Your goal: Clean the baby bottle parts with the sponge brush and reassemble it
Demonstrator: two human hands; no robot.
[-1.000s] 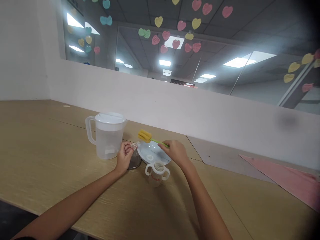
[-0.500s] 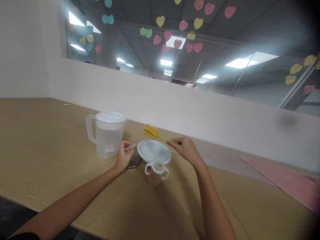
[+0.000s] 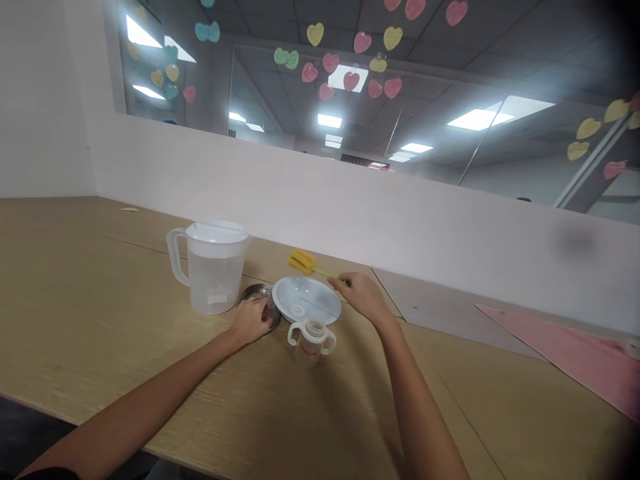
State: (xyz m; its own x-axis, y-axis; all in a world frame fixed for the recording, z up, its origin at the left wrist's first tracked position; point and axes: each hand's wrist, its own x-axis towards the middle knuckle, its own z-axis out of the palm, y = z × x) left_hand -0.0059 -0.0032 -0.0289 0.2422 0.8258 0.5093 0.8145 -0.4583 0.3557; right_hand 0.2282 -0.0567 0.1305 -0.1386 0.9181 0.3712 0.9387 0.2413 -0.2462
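Observation:
My left hand (image 3: 250, 320) lies curled over the near edge of a shiny round metal dish (image 3: 255, 292), and whatever its fingers may hold is hidden. My right hand (image 3: 363, 298) pinches the green handle of a yellow sponge bottle brush (image 3: 301, 261), whose head points left behind a white shallow plate (image 3: 315, 297). A small white ring (image 3: 297, 311) lies on the plate. Just in front stands an uncapped baby bottle with two handles (image 3: 311, 345). A clear plastic pitcher with a white lid (image 3: 215, 277) stands left of the dish.
All of this stands on a light wooden tabletop (image 3: 100, 280). Behind it runs a low white wall (image 3: 300, 193), topped by glass with paper hearts (image 3: 351, 81). A pink sheet (image 3: 565, 353) lies on a grey surface (image 3: 440, 313) at the right.
My left hand has dropped onto the metal dish, and the clear piece it showed earlier is out of sight. The brush has moved lower and closer to the plate.

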